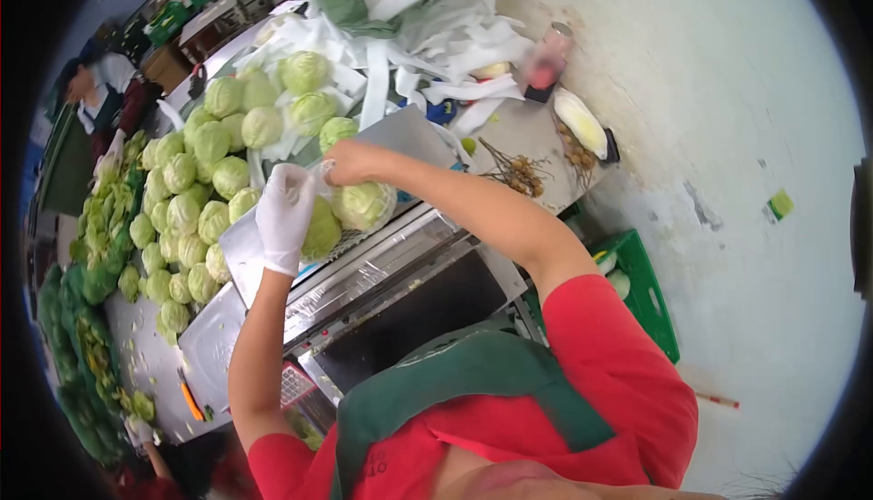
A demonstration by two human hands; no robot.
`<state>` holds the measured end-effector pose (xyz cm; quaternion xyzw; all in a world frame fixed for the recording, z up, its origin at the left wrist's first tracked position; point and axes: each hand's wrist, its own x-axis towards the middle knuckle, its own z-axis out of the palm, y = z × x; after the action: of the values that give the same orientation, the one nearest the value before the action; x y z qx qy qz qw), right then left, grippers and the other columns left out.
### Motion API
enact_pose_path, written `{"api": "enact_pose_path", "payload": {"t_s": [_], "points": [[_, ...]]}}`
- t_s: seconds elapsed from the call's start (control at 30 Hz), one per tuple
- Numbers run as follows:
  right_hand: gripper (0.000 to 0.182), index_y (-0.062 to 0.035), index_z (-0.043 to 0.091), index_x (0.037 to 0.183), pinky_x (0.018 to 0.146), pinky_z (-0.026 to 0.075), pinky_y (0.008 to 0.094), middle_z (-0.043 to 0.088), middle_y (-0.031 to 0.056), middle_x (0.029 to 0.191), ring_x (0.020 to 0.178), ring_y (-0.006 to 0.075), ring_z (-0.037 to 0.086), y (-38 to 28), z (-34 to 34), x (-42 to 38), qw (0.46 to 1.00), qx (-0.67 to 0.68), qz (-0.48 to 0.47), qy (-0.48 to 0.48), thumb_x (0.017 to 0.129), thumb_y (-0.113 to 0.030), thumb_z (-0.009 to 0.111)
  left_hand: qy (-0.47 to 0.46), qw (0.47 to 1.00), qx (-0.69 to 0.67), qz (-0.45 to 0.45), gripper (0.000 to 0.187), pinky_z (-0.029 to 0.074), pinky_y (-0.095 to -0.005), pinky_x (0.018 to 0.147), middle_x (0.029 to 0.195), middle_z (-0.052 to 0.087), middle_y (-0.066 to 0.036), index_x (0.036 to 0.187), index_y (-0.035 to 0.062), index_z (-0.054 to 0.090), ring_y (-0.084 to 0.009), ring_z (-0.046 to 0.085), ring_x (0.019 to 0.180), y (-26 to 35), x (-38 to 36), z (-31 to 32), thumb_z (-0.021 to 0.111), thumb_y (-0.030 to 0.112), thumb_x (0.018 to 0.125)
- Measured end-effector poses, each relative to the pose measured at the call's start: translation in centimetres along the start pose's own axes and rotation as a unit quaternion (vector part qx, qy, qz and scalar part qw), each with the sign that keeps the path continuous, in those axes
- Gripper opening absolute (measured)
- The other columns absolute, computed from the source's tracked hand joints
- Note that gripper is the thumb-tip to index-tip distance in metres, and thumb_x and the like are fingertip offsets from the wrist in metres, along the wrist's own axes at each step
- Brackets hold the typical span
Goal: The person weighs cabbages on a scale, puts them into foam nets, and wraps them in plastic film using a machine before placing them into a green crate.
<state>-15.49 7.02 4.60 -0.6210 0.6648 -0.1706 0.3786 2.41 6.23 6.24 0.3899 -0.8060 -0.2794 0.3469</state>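
Note:
My left hand (285, 212), in a white glove, has its fingers pinched together over the metal wrapping table (238, 253). Bare and closed, my right hand (353, 162) meets it from the other side. A wisp of clear plastic film (320, 171) shows between the two. Just below my fingers sit two green cabbages: one cabbage (323, 229) beside my left hand, and a glossy, film-covered cabbage (364, 205) under my right wrist. Clear film (368, 275) also stretches across the machine's front.
A large pile of cabbages (182, 214) fills the left side. Beyond lie white strips (455, 45). Orange-handled cutters (191, 397) rest at lower left. A napa cabbage (580, 124) lies by the wall, above a green crate (650, 305). Another person (105, 91) stands far left.

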Motion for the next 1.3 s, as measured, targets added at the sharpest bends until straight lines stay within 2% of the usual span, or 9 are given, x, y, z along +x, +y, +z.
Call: {"api": "enact_pose_path", "payload": {"t_s": [0.2, 0.27, 0.4, 0.53, 0.6, 0.8, 0.93, 1.0, 1.3], "points": [[0.024, -0.0068, 0.065, 0.099, 0.069, 0.051, 0.0418, 0.068, 0.0126, 0.094, 0.085, 0.0291, 0.066, -0.5, -2.0, -4.4, 0.905, -0.289, -0.115, 0.289, 0.077, -0.012, 0.057, 0.035, 0.995, -0.080, -0.050, 0.033, 0.047, -0.0313, 0.079, 0.097, 0.066, -0.013, 0.112, 0.0028, 0.060, -0.0193, 0.062, 0.089, -5.6, 0.2, 1.9, 0.065, 0.016, 0.082], [0.026, -0.0079, 0.065, 0.101, 0.068, 0.053, 0.0399, 0.067, 0.0129, 0.094, 0.084, 0.0294, 0.066, -1.5, -4.4, -8.1, 0.905, -0.343, -0.154, 0.199, 0.077, -0.006, 0.054, 0.058, 0.973, -0.163, -0.153, 0.029, 0.047, -0.0292, 0.077, 0.096, 0.065, -0.010, 0.105, 0.0005, 0.063, -0.0175, 0.060, 0.084, -4.4, 0.1, 0.7, 0.063, 0.019, 0.083], [0.031, -0.0105, 0.060, 0.115, 0.075, 0.052, 0.0360, 0.063, 0.0160, 0.098, 0.089, 0.0289, 0.064, 1.0, -5.3, -9.3, 0.940, 0.089, -0.260, 0.201, 0.085, -0.015, 0.057, 0.130, 0.887, -0.386, -0.217, 0.031, 0.042, -0.0274, 0.086, 0.103, 0.064, -0.010, 0.110, -0.0009, 0.061, -0.0152, 0.056, 0.098, -2.5, -1.6, -1.3, 0.057, 0.017, 0.085], [0.039, -0.0076, 0.051, 0.128, 0.093, 0.044, 0.0360, 0.054, 0.0152, 0.121, 0.106, 0.0258, 0.056, 5.8, -0.6, -7.8, 0.932, 0.058, -0.261, 0.245, 0.091, -0.020, 0.051, 0.159, 0.840, -0.512, -0.085, 0.039, 0.029, -0.0295, 0.104, 0.124, 0.054, -0.011, 0.122, 0.0024, 0.055, -0.0175, 0.045, 0.120, -3.1, -3.4, -3.6, 0.050, 0.027, 0.092], [0.038, -0.0046, 0.049, 0.129, 0.099, 0.039, 0.0350, 0.052, 0.0135, 0.126, 0.111, 0.0232, 0.054, 7.4, 3.1, -5.9, 0.927, 0.028, -0.267, 0.262, 0.094, -0.019, 0.047, 0.119, 0.960, -0.232, -0.101, 0.037, 0.032, -0.0307, 0.103, 0.123, 0.055, -0.011, 0.120, 0.0020, 0.056, -0.0170, 0.047, 0.118, -4.2, -4.0, -2.4, 0.050, 0.027, 0.093], [0.038, 0.0026, 0.058, 0.105, 0.088, 0.043, 0.0408, 0.060, 0.0217, 0.110, 0.107, 0.0370, 0.053, 1.4, 5.1, -4.3, 0.890, 0.324, -0.005, 0.320, 0.094, -0.028, 0.037, 0.165, 0.840, -0.431, -0.287, 0.038, 0.041, -0.0307, 0.095, 0.113, 0.059, -0.013, 0.119, -0.0042, 0.055, -0.0195, 0.054, 0.106, -4.5, -4.3, 2.0, 0.055, 0.024, 0.094], [0.041, 0.0012, 0.056, 0.109, 0.092, 0.040, 0.0470, 0.055, 0.0232, 0.116, 0.116, 0.0402, 0.044, 1.5, 4.6, -6.0, 0.964, 0.158, -0.034, 0.213, 0.092, -0.034, 0.044, 0.168, 0.961, -0.174, -0.136, 0.040, 0.042, -0.0328, 0.093, 0.113, 0.059, -0.012, 0.115, 0.0001, 0.059, -0.0209, 0.056, 0.104, -2.7, -4.8, 1.8, 0.059, 0.032, 0.091], [0.040, -0.0021, 0.056, 0.115, 0.091, 0.041, 0.0487, 0.052, 0.0210, 0.121, 0.116, 0.0396, 0.044, 2.0, 5.5, -6.4, 0.925, 0.137, -0.141, 0.326, 0.090, -0.032, 0.050, 0.057, 0.971, 0.229, 0.044, 0.038, 0.042, -0.0366, 0.093, 0.117, 0.057, -0.013, 0.117, 0.0077, 0.060, -0.0253, 0.057, 0.103, 0.3, -5.4, 1.0, 0.061, 0.033, 0.088], [0.021, -0.0019, 0.065, 0.085, 0.072, 0.050, 0.0408, 0.065, 0.0153, 0.085, 0.079, 0.0337, 0.062, 2.0, 1.1, -8.6, 0.894, 0.001, -0.273, 0.357, 0.084, -0.022, 0.059, 0.085, 0.996, -0.005, -0.015, 0.017, 0.047, -0.0302, 0.074, 0.089, 0.067, -0.011, 0.099, 0.0007, 0.066, -0.0196, 0.062, 0.081, 0.0, -4.2, -1.1, 0.060, 0.015, 0.090]]}}
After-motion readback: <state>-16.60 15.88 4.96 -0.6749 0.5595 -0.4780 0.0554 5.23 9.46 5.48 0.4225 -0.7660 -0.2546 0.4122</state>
